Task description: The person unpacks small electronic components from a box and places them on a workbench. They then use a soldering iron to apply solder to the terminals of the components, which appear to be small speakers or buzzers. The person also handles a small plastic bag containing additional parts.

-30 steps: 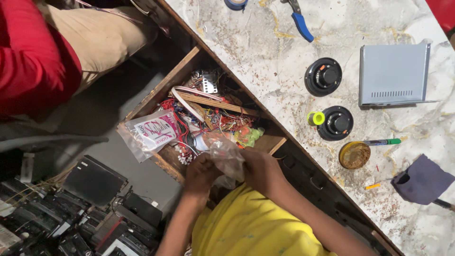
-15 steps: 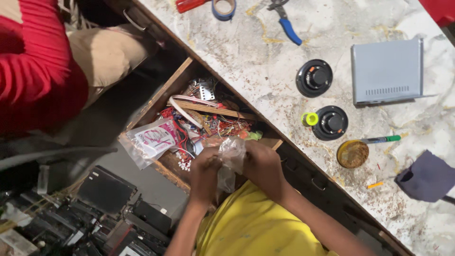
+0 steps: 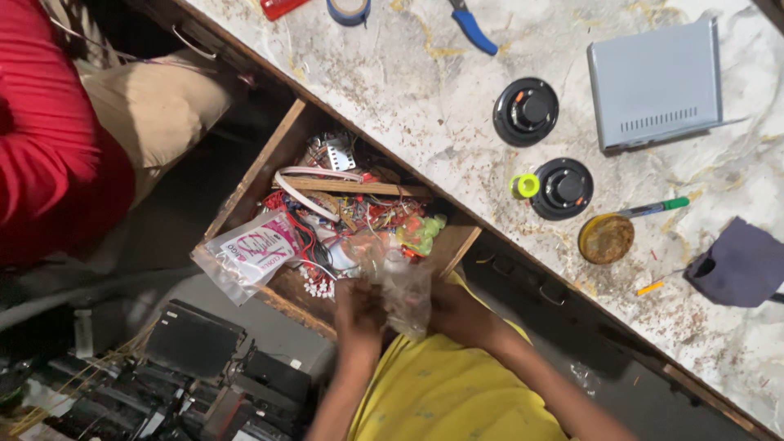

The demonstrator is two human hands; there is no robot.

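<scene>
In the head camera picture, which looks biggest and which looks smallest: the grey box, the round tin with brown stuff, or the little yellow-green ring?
1. Grey box, biggest by far.
2. Round tin, middle.
3. Yellow-green ring, smallest.
All three lie on the same marble counter, so the ranking looks safe.

You are looking at a clear bag (image 3: pixel 402 287), red wires (image 3: pixel 287 204) in a brown drawer (image 3: pixel 269 159), a mottled white table (image 3: pixel 408 73), and a possibly grey box (image 3: pixel 656 84).
</scene>
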